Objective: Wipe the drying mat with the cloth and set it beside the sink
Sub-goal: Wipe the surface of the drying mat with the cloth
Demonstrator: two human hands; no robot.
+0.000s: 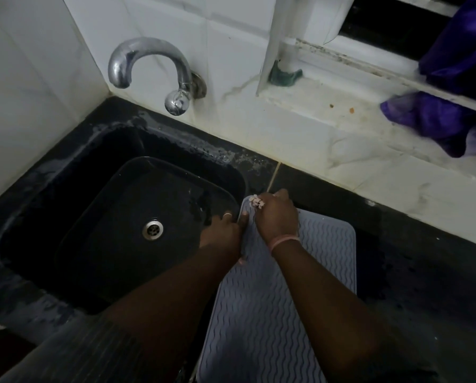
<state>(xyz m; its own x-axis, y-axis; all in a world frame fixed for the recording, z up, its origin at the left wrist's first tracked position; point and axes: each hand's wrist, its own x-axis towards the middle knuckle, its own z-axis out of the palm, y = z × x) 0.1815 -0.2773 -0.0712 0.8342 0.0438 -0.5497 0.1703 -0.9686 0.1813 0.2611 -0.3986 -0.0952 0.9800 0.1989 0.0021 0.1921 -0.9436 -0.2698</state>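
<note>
Right hand bunches small pale cloth against far left corner of drying mat, left hand pinches mat's left edge with thumb on top, mat flat on dark desk just right of sink.

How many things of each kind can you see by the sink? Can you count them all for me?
Hands: 2, the left hand and the right hand
Drying mat: 1
Small cloth: 1
Tap: 1
Sink: 1
Purple cloth: 1
Total: 7
</note>
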